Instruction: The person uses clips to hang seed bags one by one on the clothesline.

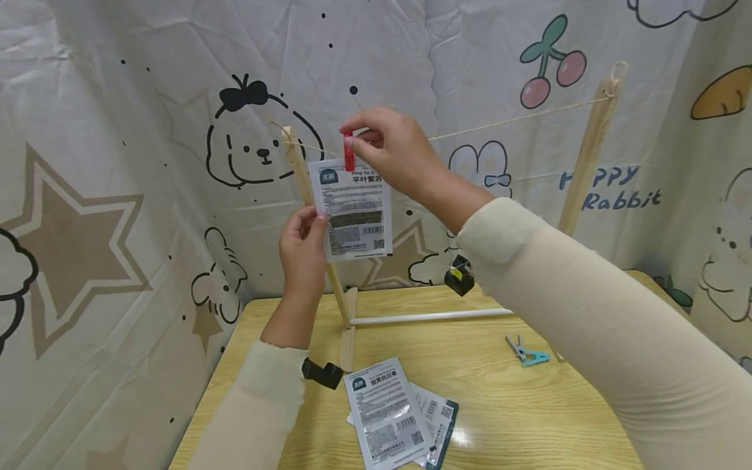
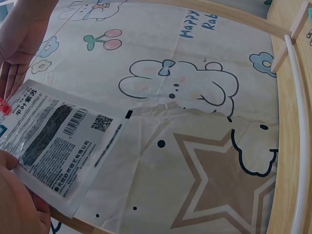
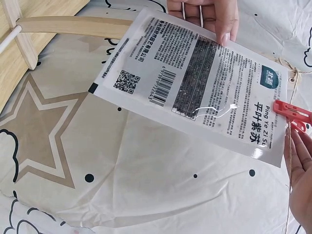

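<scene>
A white printed seed packet (image 1: 355,209) hangs upright at the string (image 1: 517,122), near the left wooden post (image 1: 298,163). A red clothespin (image 1: 349,151) sits over its top edge. My right hand (image 1: 393,147) pinches the upper end of that clothespin between thumb and forefinger. With thumb in front and fingers behind, my left hand (image 1: 303,251) holds the packet's left edge. In the right wrist view, the clothespin (image 3: 293,111) overlaps the top of the packet (image 3: 195,83), close beside the string. Part of the string is hidden behind my right hand.
More packets (image 1: 388,414) lie overlapped on the wooden table (image 1: 493,405). A blue-and-grey clothespin (image 1: 529,354) lies to their right. The right post (image 1: 590,150) holds the string's other end, and a white rod (image 1: 435,316) runs low along the frame. Behind hangs a patterned cloth (image 1: 147,85).
</scene>
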A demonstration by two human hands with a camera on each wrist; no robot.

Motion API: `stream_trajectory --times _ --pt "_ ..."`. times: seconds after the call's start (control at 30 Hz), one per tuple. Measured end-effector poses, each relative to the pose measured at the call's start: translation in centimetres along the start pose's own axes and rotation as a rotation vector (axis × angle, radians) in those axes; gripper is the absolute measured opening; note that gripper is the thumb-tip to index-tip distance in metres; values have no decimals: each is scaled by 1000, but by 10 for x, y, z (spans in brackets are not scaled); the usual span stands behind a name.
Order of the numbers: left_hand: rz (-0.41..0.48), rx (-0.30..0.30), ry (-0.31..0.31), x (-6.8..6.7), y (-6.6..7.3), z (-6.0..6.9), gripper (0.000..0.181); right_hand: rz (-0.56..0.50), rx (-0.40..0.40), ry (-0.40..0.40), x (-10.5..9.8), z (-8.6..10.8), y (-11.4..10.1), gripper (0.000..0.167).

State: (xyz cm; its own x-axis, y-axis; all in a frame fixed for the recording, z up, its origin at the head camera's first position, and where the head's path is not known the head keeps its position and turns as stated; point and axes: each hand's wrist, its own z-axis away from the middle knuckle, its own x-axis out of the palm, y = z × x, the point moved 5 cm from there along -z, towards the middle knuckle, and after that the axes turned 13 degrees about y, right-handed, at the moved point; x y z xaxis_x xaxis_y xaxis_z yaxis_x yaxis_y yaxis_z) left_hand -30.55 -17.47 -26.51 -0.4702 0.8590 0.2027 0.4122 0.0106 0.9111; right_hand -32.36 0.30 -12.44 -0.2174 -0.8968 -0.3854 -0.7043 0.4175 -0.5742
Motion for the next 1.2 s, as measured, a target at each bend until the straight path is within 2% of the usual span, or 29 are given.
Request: stream_trajectory --times 0.33,0.57,0.87,1.2 --pt "-5 36 8 -1 2 2 23 14 11 25 -3 0 3 27" --pt "-75 51 30 -4 3 2 25 15 -29 78 -10 4 2 28" --pt "-68 73 41 -6 6 2 24 -18 -44 155 -22 6 4 24" --pt "-66 83 42 -9 10 6 22 -90 -39 171 -28 14 7 19"
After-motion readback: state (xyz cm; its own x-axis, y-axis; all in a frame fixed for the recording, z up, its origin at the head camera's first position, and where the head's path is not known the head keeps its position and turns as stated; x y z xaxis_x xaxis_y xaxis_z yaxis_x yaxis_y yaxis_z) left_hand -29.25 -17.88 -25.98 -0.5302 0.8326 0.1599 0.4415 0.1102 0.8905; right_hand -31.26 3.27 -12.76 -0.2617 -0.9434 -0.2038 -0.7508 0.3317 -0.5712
